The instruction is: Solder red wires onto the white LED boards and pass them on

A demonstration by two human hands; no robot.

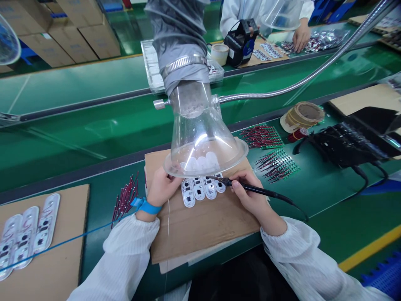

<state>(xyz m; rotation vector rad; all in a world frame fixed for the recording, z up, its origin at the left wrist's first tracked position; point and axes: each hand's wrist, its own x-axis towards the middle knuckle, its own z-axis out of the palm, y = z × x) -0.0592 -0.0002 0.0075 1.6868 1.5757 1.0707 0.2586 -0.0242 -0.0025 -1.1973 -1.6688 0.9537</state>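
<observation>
In my right hand point(247, 190) is a black soldering iron point(255, 189), gripped like a pen. Its tip rests over a row of white oblong circuit boards point(199, 190) lying on a cardboard sheet point(206, 234). At the left end of that row, my left hand point(164, 186) is closed, with its fingertips partly hidden by the rim of a clear fume hood point(205, 146). A thin strand of solder wire point(168, 217) runs down from it. Around the left wrist is a blue strap point(146, 205) with a cord. The hood hangs just above the boards.
Red wires point(125, 196) lie left of the cardboard. Further left, finished-looking white boards point(46, 221) sit on another sheet. Wired green boards point(277, 165), a tape roll point(302, 115) and a black stand point(357, 133) are at right. A co-worker's hand point(301, 36) is across the bench.
</observation>
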